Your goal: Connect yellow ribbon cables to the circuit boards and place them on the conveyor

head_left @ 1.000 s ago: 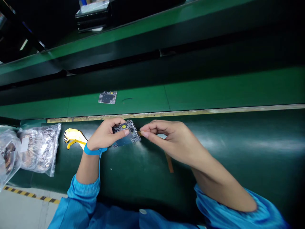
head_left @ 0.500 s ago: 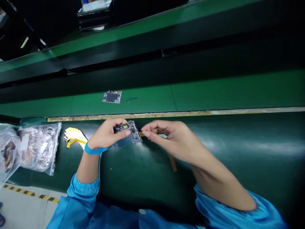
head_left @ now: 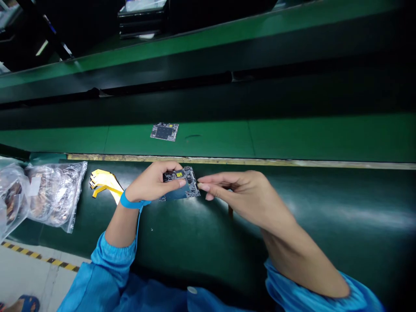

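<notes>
My left hand (head_left: 152, 184) grips a small dark circuit board (head_left: 183, 184) by its left side and holds it just above the dark green mat (head_left: 308, 208). A blue strap circles that wrist. My right hand (head_left: 240, 193) is closed in a pinch at the board's right edge, thumb and forefinger pressed together. A thin amber flex strip (head_left: 230, 211) shows under that hand; whether the fingers hold it I cannot tell. Both sleeves are blue.
A second circuit board (head_left: 164, 131) lies on the green conveyor belt (head_left: 292, 134) beyond the mat. Yellow flex cables (head_left: 104, 184) lie left of my left hand. Clear plastic bags of parts (head_left: 42, 197) sit at the far left. A dark stacked tray (head_left: 143, 17) stands at the back.
The view has shifted slightly, so everything sits a little further right. My right fingers have flattened against the board's edge, and the amber strip now shows less below the hand.
</notes>
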`<state>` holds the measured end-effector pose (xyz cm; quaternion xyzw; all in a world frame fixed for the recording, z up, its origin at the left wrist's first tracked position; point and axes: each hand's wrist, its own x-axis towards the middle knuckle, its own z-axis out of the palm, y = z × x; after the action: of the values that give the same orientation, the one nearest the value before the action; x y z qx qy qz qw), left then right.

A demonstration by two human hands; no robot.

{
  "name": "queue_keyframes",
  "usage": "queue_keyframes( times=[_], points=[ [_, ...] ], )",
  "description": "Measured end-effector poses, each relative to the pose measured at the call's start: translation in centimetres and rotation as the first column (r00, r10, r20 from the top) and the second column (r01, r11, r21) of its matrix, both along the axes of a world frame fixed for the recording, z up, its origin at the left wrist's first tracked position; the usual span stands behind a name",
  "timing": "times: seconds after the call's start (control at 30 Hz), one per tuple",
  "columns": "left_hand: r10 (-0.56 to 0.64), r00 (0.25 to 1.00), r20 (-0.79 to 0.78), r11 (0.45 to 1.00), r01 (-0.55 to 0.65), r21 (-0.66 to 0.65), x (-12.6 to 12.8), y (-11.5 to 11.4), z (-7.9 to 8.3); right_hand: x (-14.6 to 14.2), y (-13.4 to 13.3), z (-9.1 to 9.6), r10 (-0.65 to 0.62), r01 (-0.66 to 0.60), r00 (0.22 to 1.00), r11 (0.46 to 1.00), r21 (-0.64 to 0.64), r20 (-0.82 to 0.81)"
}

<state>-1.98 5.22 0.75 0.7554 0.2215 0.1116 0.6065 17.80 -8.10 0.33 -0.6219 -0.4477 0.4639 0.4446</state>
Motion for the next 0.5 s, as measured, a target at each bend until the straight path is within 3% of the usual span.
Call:
queue_keyframes(
  times=[0.5],
  points=[
    [-0.009,1.000,0.010,0.999,0.009,-0.038,-0.1,-0.2,0.1,-1.2,-0.2,-0.4,-0.078,0.077,0.997,0.997,0.031,0.005]
  ],
)
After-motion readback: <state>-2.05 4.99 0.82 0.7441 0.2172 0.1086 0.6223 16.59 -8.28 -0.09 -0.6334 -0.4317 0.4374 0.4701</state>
